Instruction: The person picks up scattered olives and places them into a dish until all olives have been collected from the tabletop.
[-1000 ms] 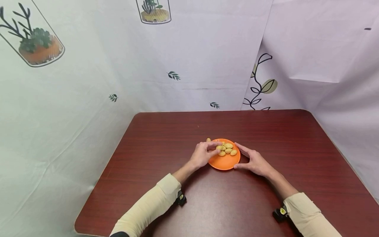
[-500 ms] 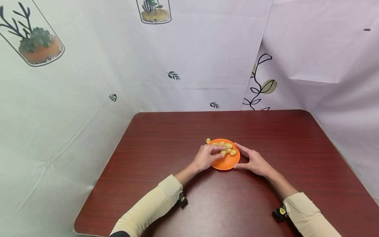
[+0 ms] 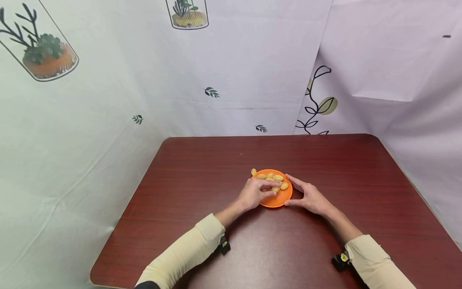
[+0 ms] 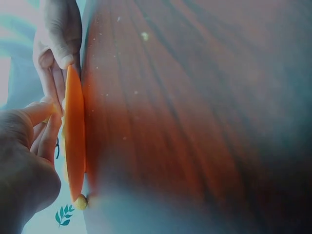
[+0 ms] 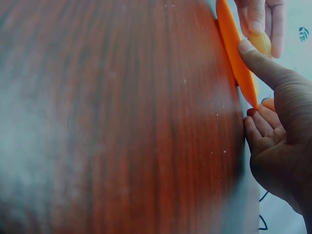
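Note:
An orange plate (image 3: pixel 278 199) lies on the table with several small yellow oval pieces (image 3: pixel 278 177) in it. Over the plate, my left hand (image 3: pixel 254 193) pinches one yellow oval piece (image 5: pixel 262 44) between thumb and fingers. The other pieces are partly covered by that hand in the head view. On the plate's right side, my right hand (image 3: pixel 312 198) holds the rim, thumb at the near edge and fingers at the far edge. One loose oval piece (image 3: pixel 254 171) lies outside the plate, by its far left rim.
A dark red wooden table (image 3: pixel 202 160) with rounded far corners spreads around the plate. White cloth (image 3: pixel 234 60) printed with plants hangs behind it and to its sides. A small black device (image 3: pixel 224 245) is worn at the left wrist, another black device (image 3: pixel 340 262) at the right.
My left hand has moved a little right and toward the near side across the plate, over the oval pieces, uncovering pieces on the left. My right hand has kept its place on the rim.

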`<action>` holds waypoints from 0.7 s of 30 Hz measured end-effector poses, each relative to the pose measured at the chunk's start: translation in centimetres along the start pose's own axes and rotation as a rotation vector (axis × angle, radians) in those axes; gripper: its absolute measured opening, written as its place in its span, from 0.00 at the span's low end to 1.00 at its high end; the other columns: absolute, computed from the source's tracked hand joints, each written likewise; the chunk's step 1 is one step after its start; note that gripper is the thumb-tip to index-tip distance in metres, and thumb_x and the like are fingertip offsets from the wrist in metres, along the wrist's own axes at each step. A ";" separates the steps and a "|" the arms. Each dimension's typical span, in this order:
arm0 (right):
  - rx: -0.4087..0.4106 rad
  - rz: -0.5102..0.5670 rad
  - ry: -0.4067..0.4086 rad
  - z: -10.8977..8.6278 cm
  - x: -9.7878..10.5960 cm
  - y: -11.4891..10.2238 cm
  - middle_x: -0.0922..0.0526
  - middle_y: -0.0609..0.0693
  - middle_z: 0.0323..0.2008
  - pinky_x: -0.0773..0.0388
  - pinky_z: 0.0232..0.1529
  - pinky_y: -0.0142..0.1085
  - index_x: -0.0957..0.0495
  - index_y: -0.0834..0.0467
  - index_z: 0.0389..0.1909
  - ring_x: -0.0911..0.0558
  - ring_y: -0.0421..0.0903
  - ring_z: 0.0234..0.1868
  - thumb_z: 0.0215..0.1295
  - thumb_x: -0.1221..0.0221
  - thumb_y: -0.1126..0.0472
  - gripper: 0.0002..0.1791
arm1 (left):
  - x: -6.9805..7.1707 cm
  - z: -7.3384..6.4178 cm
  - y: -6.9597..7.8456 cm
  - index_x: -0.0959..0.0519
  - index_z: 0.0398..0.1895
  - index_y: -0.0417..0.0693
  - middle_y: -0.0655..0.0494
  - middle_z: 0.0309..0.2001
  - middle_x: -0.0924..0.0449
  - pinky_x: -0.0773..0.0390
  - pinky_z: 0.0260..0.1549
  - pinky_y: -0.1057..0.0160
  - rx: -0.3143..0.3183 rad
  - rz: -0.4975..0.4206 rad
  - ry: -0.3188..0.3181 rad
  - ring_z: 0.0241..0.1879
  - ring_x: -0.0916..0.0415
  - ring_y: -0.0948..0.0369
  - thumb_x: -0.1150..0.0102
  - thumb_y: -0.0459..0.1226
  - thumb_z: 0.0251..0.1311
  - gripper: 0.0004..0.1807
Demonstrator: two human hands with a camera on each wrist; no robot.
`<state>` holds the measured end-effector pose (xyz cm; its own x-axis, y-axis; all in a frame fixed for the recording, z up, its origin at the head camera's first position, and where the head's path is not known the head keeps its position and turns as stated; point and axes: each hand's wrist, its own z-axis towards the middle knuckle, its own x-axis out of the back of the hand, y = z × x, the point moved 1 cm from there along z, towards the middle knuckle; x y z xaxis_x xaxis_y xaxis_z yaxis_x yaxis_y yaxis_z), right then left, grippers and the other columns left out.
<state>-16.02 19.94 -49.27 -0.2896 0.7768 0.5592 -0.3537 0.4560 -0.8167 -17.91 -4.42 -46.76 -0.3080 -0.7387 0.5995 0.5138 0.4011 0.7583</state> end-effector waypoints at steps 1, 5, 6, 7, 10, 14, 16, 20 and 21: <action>0.000 0.002 0.000 0.0 0.0 0.0 0.34 0.61 0.78 0.44 0.67 0.15 0.40 0.65 0.81 0.33 0.60 0.77 0.57 0.19 0.53 0.57 | 0.0 0.0 0.0 0.10 0.56 0.48 0.60 0.55 0.11 0.21 0.52 0.76 0.000 0.016 -0.003 0.55 0.17 0.70 0.25 0.34 0.63 0.17; 0.002 0.007 -0.001 0.0 0.0 0.0 0.34 0.62 0.78 0.44 0.67 0.15 0.40 0.65 0.81 0.33 0.60 0.77 0.56 0.19 0.54 0.57 | -0.2 0.0 0.0 0.09 0.55 0.51 0.62 0.56 0.12 0.22 0.52 0.76 0.003 0.071 -0.003 0.55 0.17 0.70 0.24 0.36 0.62 0.17; 0.003 0.008 -0.001 0.0 0.0 0.0 0.34 0.62 0.78 0.44 0.67 0.15 0.40 0.65 0.81 0.33 0.60 0.77 0.56 0.19 0.54 0.57 | -0.2 0.0 0.0 0.10 0.56 0.51 0.62 0.55 0.12 0.22 0.53 0.76 0.004 0.083 0.000 0.55 0.17 0.70 0.24 0.36 0.62 0.18; 0.003 0.009 -0.001 0.0 0.1 -0.1 0.34 0.62 0.78 0.44 0.67 0.15 0.40 0.65 0.81 0.32 0.60 0.77 0.56 0.19 0.54 0.57 | -0.2 0.0 0.0 0.10 0.56 0.51 0.62 0.55 0.11 0.22 0.53 0.76 0.006 0.089 0.003 0.55 0.16 0.70 0.23 0.36 0.62 0.18; 0.002 0.013 0.001 -0.1 0.1 -0.1 0.33 0.62 0.77 0.44 0.66 0.15 0.40 0.65 0.81 0.32 0.60 0.77 0.56 0.19 0.55 0.57 | -0.3 0.0 0.0 0.10 0.57 0.53 0.62 0.54 0.11 0.22 0.55 0.73 0.008 0.120 0.012 0.56 0.16 0.68 0.23 0.36 0.61 0.20; 0.001 0.012 0.001 -0.1 0.1 -0.2 0.33 0.62 0.78 0.45 0.66 0.14 0.40 0.65 0.81 0.32 0.60 0.77 0.56 0.19 0.54 0.57 | -0.4 0.1 -0.1 0.10 0.58 0.55 0.62 0.55 0.12 0.23 0.61 0.67 0.012 0.159 0.014 0.61 0.18 0.63 0.23 0.37 0.62 0.20; 0.002 0.011 0.001 -0.1 0.1 -0.2 0.33 0.61 0.78 0.45 0.66 0.14 0.40 0.64 0.81 0.32 0.60 0.77 0.56 0.19 0.54 0.57 | -0.4 0.1 -0.1 0.10 0.58 0.55 0.61 0.56 0.12 0.24 0.64 0.63 0.006 0.183 0.013 0.63 0.19 0.59 0.24 0.37 0.62 0.20; 0.000 0.017 0.002 -0.1 0.0 -0.2 0.34 0.61 0.78 0.45 0.66 0.14 0.40 0.64 0.81 0.33 0.60 0.77 0.56 0.19 0.54 0.57 | -0.5 0.1 -0.2 0.11 0.59 0.55 0.60 0.56 0.12 0.24 0.66 0.58 -0.022 0.248 0.010 0.64 0.20 0.56 0.26 0.38 0.65 0.18; 0.001 0.019 0.002 -0.1 0.0 -0.2 0.34 0.61 0.78 0.45 0.66 0.14 0.40 0.64 0.81 0.33 0.60 0.77 0.56 0.19 0.54 0.57 | -0.5 0.1 -0.2 0.11 0.58 0.55 0.60 0.56 0.12 0.24 0.65 0.58 -0.028 0.266 0.014 0.64 0.20 0.56 0.27 0.38 0.66 0.18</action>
<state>-15.88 19.89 -49.10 -0.2947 0.7858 0.5437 -0.3488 0.4413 -0.8268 -17.91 -4.12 -47.20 -0.1480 -0.6166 0.7732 0.5974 0.5674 0.5668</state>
